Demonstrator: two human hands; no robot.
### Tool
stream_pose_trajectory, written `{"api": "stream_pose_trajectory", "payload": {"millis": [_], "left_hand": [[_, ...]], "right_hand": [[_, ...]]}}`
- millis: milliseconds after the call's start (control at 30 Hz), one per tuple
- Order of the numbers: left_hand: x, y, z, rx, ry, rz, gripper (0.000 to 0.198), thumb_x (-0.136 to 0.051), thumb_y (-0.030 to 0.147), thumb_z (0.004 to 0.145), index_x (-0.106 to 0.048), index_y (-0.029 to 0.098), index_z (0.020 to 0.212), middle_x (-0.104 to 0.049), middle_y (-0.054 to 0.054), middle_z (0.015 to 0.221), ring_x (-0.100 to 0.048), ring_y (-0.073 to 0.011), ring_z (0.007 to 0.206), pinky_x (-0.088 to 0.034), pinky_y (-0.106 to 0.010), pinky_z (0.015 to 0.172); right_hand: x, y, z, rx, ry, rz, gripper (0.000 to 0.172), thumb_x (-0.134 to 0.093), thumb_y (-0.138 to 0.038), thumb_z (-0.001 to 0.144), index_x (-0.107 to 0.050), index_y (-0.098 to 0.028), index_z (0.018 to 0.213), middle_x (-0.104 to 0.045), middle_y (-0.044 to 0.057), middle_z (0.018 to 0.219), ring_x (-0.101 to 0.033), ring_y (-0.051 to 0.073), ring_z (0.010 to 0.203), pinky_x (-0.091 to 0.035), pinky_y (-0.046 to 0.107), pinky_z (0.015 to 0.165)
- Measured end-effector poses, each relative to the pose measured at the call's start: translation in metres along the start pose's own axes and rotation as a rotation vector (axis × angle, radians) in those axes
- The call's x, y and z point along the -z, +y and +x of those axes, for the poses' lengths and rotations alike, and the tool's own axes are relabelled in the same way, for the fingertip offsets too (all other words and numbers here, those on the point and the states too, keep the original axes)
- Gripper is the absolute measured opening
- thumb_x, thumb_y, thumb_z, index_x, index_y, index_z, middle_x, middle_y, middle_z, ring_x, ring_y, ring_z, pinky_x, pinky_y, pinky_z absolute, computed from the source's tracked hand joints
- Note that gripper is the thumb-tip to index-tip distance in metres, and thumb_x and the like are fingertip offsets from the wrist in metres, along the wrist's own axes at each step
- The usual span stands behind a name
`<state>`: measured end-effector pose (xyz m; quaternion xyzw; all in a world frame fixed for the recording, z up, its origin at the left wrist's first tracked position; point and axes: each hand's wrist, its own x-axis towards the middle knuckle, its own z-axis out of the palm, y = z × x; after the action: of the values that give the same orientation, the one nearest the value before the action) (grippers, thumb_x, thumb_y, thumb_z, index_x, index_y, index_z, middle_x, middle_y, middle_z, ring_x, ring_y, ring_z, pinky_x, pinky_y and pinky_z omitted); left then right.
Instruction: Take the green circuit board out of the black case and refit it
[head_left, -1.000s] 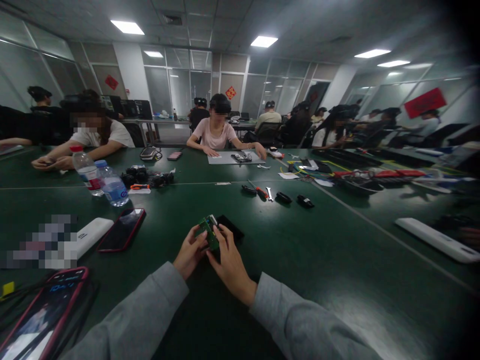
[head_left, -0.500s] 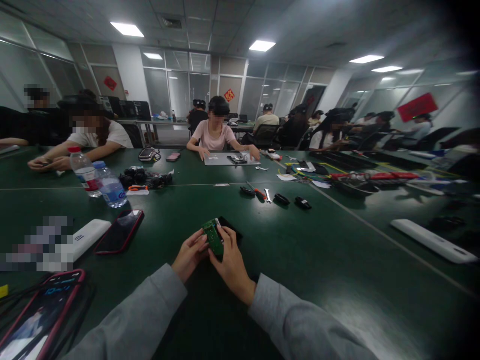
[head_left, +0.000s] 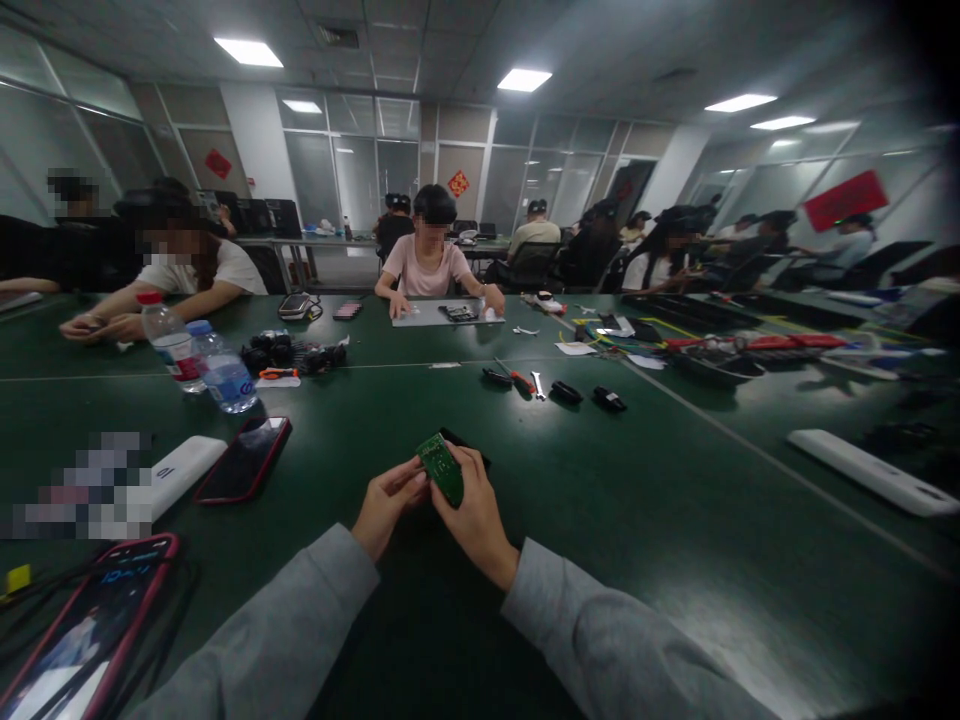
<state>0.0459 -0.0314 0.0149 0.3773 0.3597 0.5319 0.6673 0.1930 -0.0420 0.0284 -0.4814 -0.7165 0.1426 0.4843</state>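
A small green circuit board (head_left: 442, 466) is held just above the dark green table (head_left: 600, 500), tilted with its flat face toward me. My right hand (head_left: 475, 515) wraps its fingers around the board's right and lower side. My left hand (head_left: 387, 502) pinches the board's lower left edge with its fingertips. A flat black piece (head_left: 471, 446) lies on the table right behind the board, partly hidden by my right hand.
A red-cased phone (head_left: 244, 459) and a white power bank (head_left: 181, 469) lie at left, two water bottles (head_left: 204, 362) behind them. Another phone (head_left: 82, 625) sits at the near left corner. Screwdrivers and small black parts (head_left: 551, 387) lie farther back. People sit across the table.
The board has been turned in my hands so its flat green face now shows. My right hand has shifted slightly right around it.
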Motion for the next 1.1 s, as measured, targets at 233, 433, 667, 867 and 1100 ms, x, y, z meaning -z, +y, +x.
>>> {"api": "stream_pose_trajectory", "payload": {"millis": [233,433,667,867,1100], "left_hand": [[0.002,0.004,0.004,-0.062,0.151,0.04,0.045,-0.07,0.032,0.067,-0.061,0.015,0.107,-0.066,-0.014,0.103,-0.065,-0.022,0.087,-0.048,-0.039,0.084],[0.002,0.005,0.005,-0.049,0.138,0.083,0.044,-0.07,0.033,0.067,-0.06,0.015,0.106,-0.067,-0.012,0.097,-0.065,-0.0202,0.082,-0.049,-0.037,0.081],[0.002,0.005,0.005,-0.055,0.136,0.167,0.044,-0.066,0.036,0.07,-0.059,0.016,0.109,-0.066,-0.012,0.098,-0.065,-0.0192,0.079,-0.049,-0.036,0.076],[0.003,0.003,0.005,-0.032,0.145,0.217,0.044,-0.065,0.038,0.071,-0.058,0.017,0.11,-0.066,-0.011,0.099,-0.064,-0.0187,0.079,-0.048,-0.034,0.075],[0.004,0.003,0.005,-0.081,0.14,0.252,0.043,-0.064,0.039,0.071,-0.059,0.017,0.107,-0.066,-0.009,0.091,-0.062,-0.0163,0.075,-0.047,-0.031,0.071]], "right_hand": [[0.025,0.001,0.018,-0.067,0.107,0.192,0.045,-0.055,-0.027,0.079,-0.044,-0.02,0.122,-0.052,0.007,0.116,-0.049,0.02,0.109,-0.038,0.038,0.098],[0.036,0.021,0.035,-0.458,0.087,0.722,0.05,-0.061,-0.041,0.074,-0.044,-0.021,0.116,-0.058,0.006,0.103,-0.063,0.016,0.079,-0.053,0.031,0.07],[0.052,0.034,0.048,-0.624,0.005,1.045,0.036,-0.058,-0.044,0.076,-0.058,-0.015,0.096,-0.065,0.007,0.093,-0.063,0.019,0.085,-0.052,0.033,0.077],[0.057,0.043,0.053,-0.713,-0.037,1.108,0.037,-0.053,-0.046,0.079,-0.059,-0.015,0.099,-0.065,0.008,0.095,-0.063,0.019,0.087,-0.051,0.031,0.078],[0.057,0.043,0.05,-0.619,-0.034,0.931,0.041,-0.052,-0.049,0.08,-0.061,-0.015,0.098,-0.066,0.007,0.093,-0.062,0.017,0.079,-0.048,0.027,0.071]]}}
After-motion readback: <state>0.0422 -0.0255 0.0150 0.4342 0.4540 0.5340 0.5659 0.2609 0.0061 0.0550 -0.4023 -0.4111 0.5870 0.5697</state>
